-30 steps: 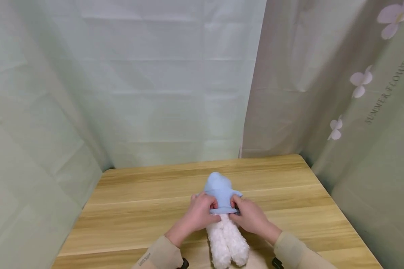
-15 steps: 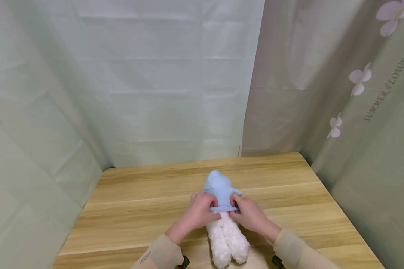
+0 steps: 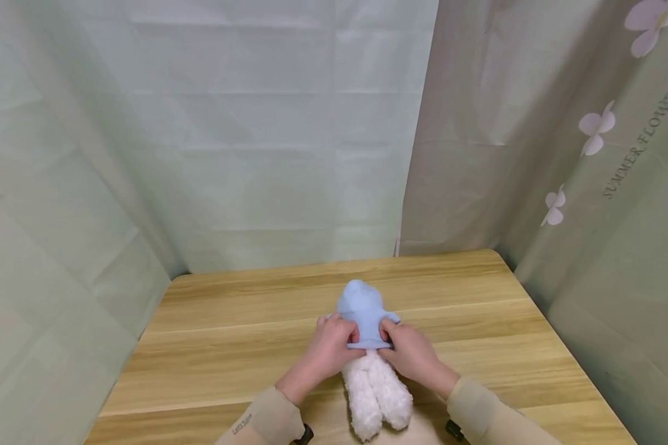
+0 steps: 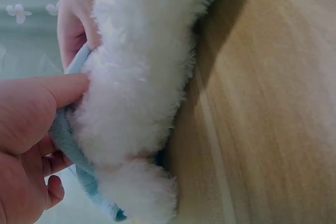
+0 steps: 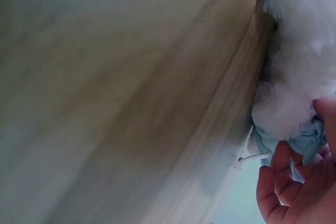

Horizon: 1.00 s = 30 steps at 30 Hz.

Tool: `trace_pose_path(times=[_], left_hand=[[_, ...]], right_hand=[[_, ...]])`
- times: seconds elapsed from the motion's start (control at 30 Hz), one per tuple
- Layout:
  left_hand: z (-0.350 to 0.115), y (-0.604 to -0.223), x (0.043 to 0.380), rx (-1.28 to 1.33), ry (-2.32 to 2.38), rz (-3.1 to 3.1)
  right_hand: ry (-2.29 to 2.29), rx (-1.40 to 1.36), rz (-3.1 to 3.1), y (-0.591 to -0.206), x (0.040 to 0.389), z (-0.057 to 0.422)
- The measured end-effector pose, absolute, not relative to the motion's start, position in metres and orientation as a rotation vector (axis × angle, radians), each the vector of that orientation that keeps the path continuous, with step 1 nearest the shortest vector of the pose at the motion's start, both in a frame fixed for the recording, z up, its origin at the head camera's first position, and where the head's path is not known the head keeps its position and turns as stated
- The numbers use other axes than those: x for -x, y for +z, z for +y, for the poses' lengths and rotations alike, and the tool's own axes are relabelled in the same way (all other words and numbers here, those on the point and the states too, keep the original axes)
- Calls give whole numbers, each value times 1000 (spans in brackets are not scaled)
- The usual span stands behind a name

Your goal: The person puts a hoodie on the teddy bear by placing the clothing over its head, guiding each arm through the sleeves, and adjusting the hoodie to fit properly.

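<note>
A fluffy white plush toy (image 3: 375, 395) lies on the table with its two legs toward me. Its upper part is covered by a light blue hooded garment (image 3: 364, 306). My left hand (image 3: 331, 343) pinches the left side of the garment's hem, its thumb against the white fur in the left wrist view. On the other side, my right hand (image 3: 414, 355) grips the hem between thumb and curled fingers. Bunched blue cloth (image 5: 310, 137) shows at those fingers in the right wrist view. The toy's head is hidden.
The wooden table (image 3: 228, 346) extends around the toy on all sides. Pale curtains (image 3: 267, 136) hang behind and beside it, printed with flowers at the right. A white cord (image 5: 254, 157) with a frayed end sticks out near the garment.
The hem and both hands appear slightly higher in the head view, along with a small shift of the whole scene. Both hands keep their hold on the garment.
</note>
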<state>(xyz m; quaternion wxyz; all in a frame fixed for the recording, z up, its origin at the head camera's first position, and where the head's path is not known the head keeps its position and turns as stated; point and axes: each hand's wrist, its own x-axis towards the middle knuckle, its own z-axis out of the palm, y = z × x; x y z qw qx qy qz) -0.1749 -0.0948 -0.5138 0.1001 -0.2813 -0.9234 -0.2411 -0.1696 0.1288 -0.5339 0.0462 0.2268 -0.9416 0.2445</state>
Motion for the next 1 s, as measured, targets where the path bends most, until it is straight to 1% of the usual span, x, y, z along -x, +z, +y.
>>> trace_pose_path(times=[0.5, 0.63, 0.8, 0.9, 1.0], left_hand=[[-92, -524, 172, 828, -451, -2570], [-93, -524, 173, 825, -515, -2631], [-100, -517, 175, 861, -672, -2747], [-105, -512, 177, 902, -747, -2807], [-109, -507, 178, 945, -782, -2866]], right_hand=[[742, -716, -2816, -534, 170, 118], [880, -812, -2831, -533, 178, 130], [1111, -1044, -2815, -530, 188, 154], [1096, -1139, -2798, -529, 190, 162], [1038, -1149, -2800, -528, 189, 164]])
